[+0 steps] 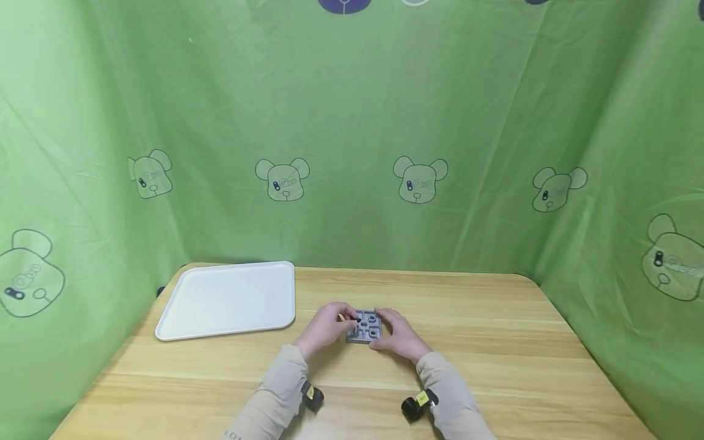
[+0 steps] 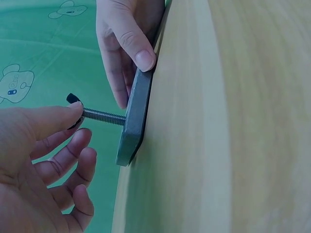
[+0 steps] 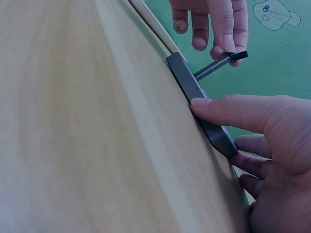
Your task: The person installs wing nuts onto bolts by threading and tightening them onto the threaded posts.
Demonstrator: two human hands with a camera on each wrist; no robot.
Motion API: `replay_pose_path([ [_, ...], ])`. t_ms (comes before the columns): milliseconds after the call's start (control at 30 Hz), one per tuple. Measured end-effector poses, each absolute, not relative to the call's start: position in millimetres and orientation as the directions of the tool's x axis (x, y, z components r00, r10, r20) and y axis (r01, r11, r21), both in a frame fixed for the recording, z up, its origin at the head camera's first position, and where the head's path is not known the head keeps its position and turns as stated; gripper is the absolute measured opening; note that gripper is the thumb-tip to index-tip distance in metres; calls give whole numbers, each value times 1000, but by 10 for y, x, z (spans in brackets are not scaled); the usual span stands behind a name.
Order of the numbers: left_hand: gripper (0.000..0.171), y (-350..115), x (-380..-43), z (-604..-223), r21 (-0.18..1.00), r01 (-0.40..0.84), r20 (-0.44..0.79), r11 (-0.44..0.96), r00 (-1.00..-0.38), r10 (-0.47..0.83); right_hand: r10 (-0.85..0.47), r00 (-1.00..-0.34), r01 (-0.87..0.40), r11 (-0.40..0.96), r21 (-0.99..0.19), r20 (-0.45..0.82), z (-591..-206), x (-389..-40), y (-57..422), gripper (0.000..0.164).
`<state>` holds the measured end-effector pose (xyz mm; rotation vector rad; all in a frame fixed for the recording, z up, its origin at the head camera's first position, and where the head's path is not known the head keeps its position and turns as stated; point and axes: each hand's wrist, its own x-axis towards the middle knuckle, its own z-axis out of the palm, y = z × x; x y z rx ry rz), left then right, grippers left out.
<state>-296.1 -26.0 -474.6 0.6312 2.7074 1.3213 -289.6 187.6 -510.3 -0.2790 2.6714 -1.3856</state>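
A grey square plate point(image 1: 364, 334) with raised patterns and several holes lies on the wooden table. My left hand point(image 1: 328, 327) pinches the black winged end of a wing bolt point(image 2: 104, 116) between thumb and index finger, its other fingers loosely curled. The bolt's threaded shank stands up from the plate's top face near one corner; how deep its tip sits is hidden. On the plate's right side, my right hand point(image 1: 403, 337) grips the edges, with the thumb point(image 3: 206, 108) on the near edge and the fingers at the far side.
A white rectangular tray point(image 1: 231, 299) stands on the table point(image 1: 467, 311) at the left. Green curtains point(image 1: 352, 110) with bear-head prints hang behind the table and on both sides. Each sleeve carries a small black wrist camera point(image 1: 312, 397).
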Motion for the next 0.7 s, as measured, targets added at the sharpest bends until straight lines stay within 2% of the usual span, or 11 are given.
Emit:
replay_pose_path([
  [700,13,-247,-2962,-4726,774,325,125,543,-920,372,-220,-975,-115,571,-813,-17,-5088,-2897,1875,93],
])
